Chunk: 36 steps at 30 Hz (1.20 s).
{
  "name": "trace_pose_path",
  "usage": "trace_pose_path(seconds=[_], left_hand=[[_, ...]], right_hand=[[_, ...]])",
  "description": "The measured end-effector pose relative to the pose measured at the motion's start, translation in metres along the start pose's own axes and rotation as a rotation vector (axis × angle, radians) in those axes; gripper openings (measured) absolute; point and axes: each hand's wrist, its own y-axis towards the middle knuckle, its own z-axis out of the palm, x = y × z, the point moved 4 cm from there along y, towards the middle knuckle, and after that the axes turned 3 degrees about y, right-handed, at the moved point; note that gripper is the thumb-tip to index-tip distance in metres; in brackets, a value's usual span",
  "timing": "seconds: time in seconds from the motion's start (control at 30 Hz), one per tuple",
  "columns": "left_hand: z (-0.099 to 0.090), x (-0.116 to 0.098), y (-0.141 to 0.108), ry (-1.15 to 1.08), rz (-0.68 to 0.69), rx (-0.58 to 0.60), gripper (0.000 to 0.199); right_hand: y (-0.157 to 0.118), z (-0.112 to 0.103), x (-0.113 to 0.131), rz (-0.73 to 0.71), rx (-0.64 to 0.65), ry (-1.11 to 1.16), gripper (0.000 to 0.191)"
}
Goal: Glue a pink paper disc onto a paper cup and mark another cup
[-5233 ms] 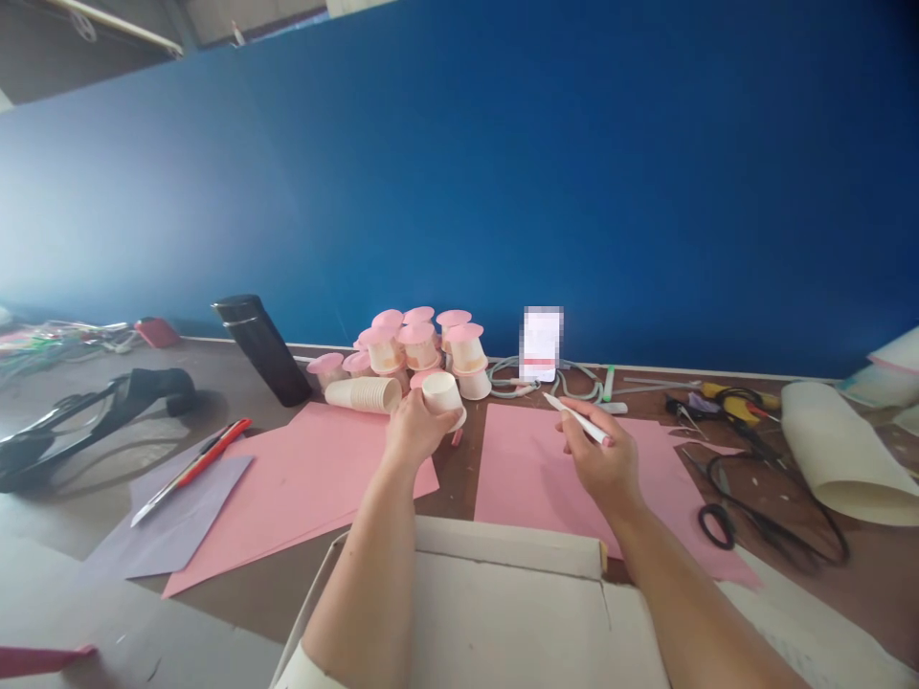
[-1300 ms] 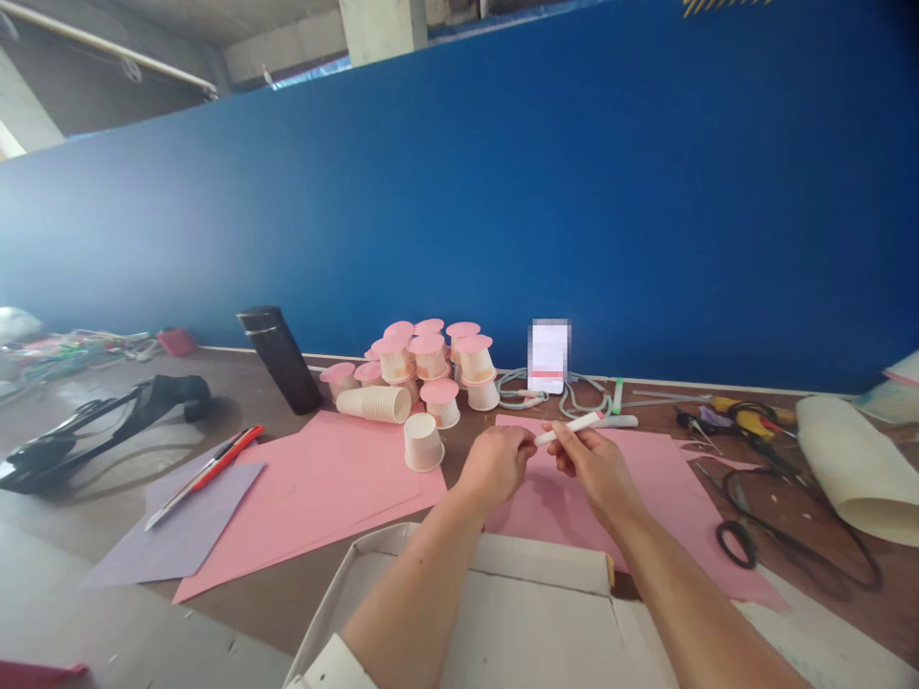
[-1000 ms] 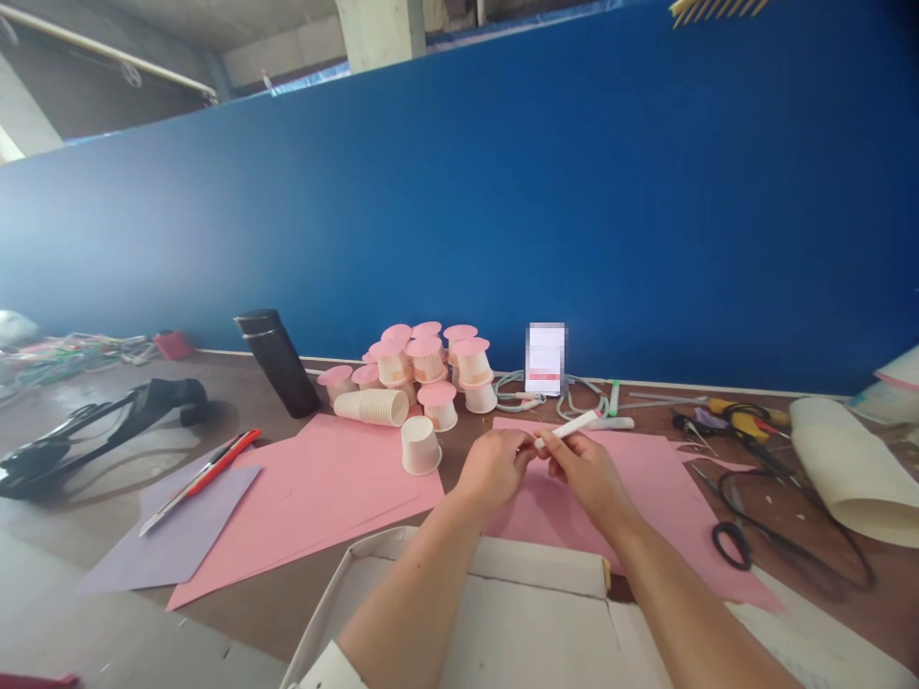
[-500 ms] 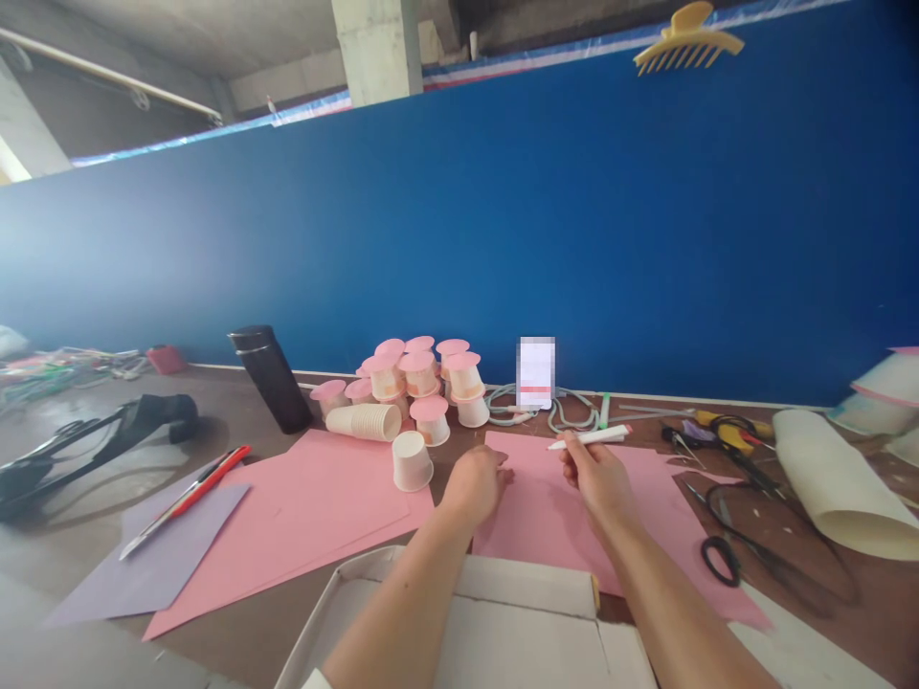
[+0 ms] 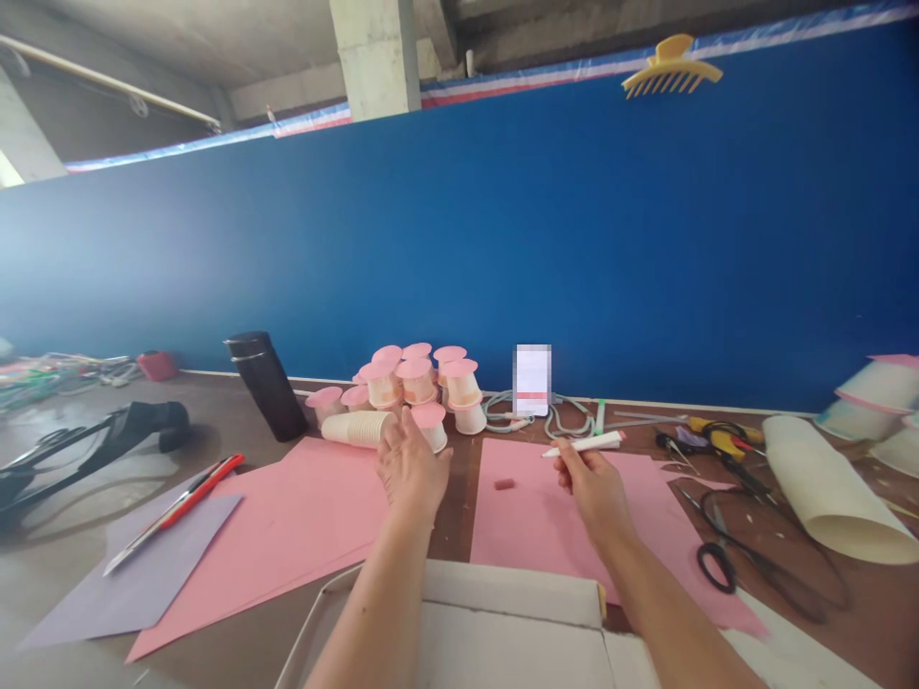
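My right hand (image 5: 594, 490) grips a white marker (image 5: 593, 444) with a red end above a pink paper sheet (image 5: 531, 522). A small reddish-brown block (image 5: 504, 484) lies on that sheet, left of the marker. My left hand (image 5: 414, 469) reaches forward with stretched fingers, the thumb apart at the right. It covers the spot of the single upright paper cup, which is hidden; contact cannot be made out. Just beyond its fingers lie a row of nested paper cups (image 5: 355, 429) and cups with pink paper discs on top (image 5: 417, 381).
A cardboard box (image 5: 517, 632) sits at the near edge. To the left are pink sheets (image 5: 280, 512), purple paper (image 5: 162, 574), a red utility knife (image 5: 179, 507) and a black flask (image 5: 265, 385). Scissors (image 5: 718, 566), cables and a paper roll (image 5: 825, 488) lie right. A phone (image 5: 532, 381) leans on the blue partition.
My left hand has left the pink sheet and moved left to the single paper cup, uncovering the reddish-brown block. My right hand still holds the marker in nearly the same place.
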Motion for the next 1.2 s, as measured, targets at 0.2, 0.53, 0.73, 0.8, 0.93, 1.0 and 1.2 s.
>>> trace_pose_path(seconds=[0.2, 0.53, 0.73, 0.8, 0.93, 1.0, 1.2], left_hand=[[0.004, 0.003, 0.001, 0.051, -0.022, 0.099, 0.074], [-0.012, -0.017, -0.007, -0.355, 0.131, -0.038, 0.058], [0.01, -0.039, -0.02, -1.122, 0.018, 0.2, 0.055], [0.019, -0.043, -0.021, -1.241, -0.01, 0.236, 0.056], [0.03, -0.045, -0.024, -1.27, 0.006, 0.231, 0.054], [0.031, -0.046, -0.025, -1.231, 0.041, 0.193, 0.053], [0.039, -0.051, -0.027, -1.223, 0.106, 0.186, 0.056]], right_hand=[[0.0, 0.0, -0.001, 0.009, 0.007, 0.053, 0.046], [0.002, 0.005, -0.002, 0.059, 0.027, 0.21, 0.047], [-0.003, 0.011, 0.005, 0.089, 0.095, 0.359, 0.05], [-0.003, 0.011, 0.005, 0.098, 0.111, 0.395, 0.048], [-0.004, 0.012, 0.005, 0.131, 0.15, 0.404, 0.043], [-0.005, 0.012, 0.007, 0.146, 0.168, 0.408, 0.044], [-0.007, 0.01, 0.011, 0.123, 0.163, 0.326, 0.045]])
